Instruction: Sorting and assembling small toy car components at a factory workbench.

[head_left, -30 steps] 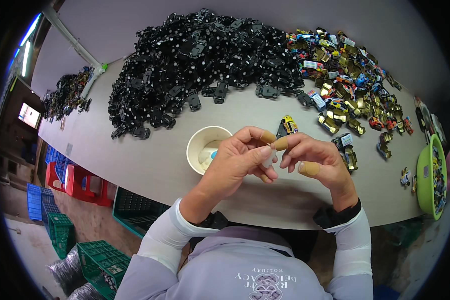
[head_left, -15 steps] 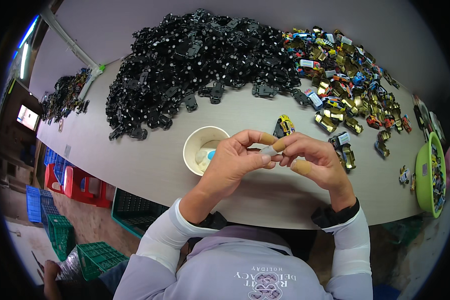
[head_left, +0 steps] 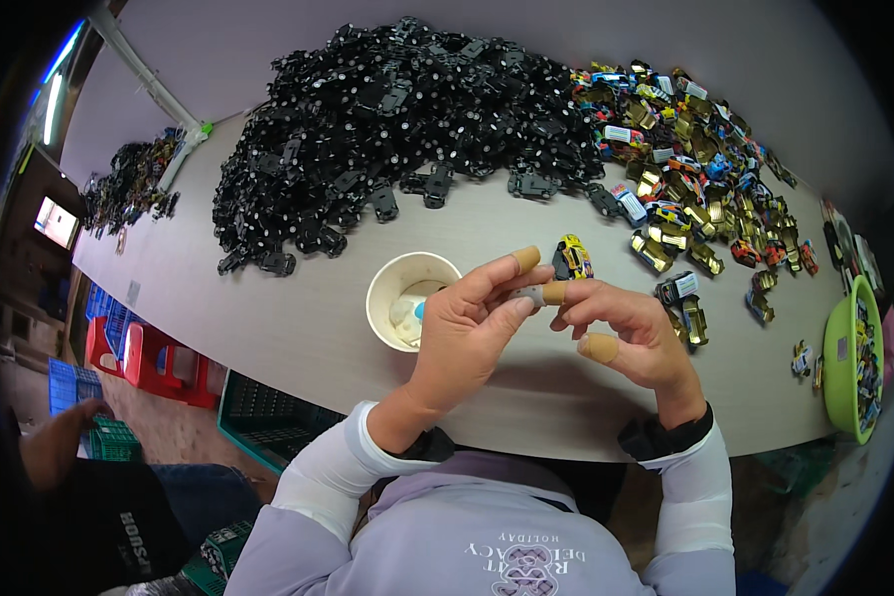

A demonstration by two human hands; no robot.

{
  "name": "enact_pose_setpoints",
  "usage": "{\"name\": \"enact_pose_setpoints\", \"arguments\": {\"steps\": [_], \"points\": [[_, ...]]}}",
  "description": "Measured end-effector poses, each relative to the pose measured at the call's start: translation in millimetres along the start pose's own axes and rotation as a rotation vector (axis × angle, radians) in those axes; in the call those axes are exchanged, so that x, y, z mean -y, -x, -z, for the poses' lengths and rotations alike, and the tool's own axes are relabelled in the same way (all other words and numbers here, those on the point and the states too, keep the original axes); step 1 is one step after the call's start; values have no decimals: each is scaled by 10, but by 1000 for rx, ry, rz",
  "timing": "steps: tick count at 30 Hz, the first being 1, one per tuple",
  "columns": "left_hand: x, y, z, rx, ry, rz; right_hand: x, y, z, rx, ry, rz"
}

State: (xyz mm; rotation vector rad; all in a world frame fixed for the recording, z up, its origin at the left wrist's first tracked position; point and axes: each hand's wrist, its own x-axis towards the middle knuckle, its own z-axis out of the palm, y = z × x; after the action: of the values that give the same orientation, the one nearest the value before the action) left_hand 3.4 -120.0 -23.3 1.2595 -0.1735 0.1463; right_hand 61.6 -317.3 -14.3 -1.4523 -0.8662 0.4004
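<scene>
Above the table (head_left: 298, 328), my left hand (head_left: 457, 343) pinches a small grey-white finger wrap (head_left: 532, 294) at the tip of my right index finger. My right hand (head_left: 636, 333) has that finger stretched across to the left; its thumb stands apart. Beige tape covers several of my fingertips. Just left of my left hand stands a white tub (head_left: 379, 298) with pale contents and a bit of blue inside. A yellow toy car (head_left: 574, 258) sits just beyond my right fingers.
A large heap of black toy-car chassis (head_left: 397, 129) fills the back. Colourful car shells (head_left: 705, 199) are piled at right, near a green basin (head_left: 837, 368) of toy cars. Red stools (head_left: 154, 363) and a dark green crate (head_left: 268, 422) stand left; a person (head_left: 99, 507) is lower left.
My left index finger has lifted off the right fingertip, and my right fingers have spread slightly. The person at lower left has moved further into view.
</scene>
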Motion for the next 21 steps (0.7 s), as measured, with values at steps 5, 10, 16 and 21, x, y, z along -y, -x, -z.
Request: {"name": "enact_pose_setpoints", "arguments": {"steps": [5,10,16,21], "points": [[-16,12,-56,8,-131,-158,53,3,-1,59,-264,-68],[-41,31,-88,20,-85,-132,42,4,-6,67,-345,-78],[-88,1,-52,-59,64,114,14,6,-26,79,-257,-8],[-78,25,2,-30,-74,76,29,0,-20,102,-66,27]]}}
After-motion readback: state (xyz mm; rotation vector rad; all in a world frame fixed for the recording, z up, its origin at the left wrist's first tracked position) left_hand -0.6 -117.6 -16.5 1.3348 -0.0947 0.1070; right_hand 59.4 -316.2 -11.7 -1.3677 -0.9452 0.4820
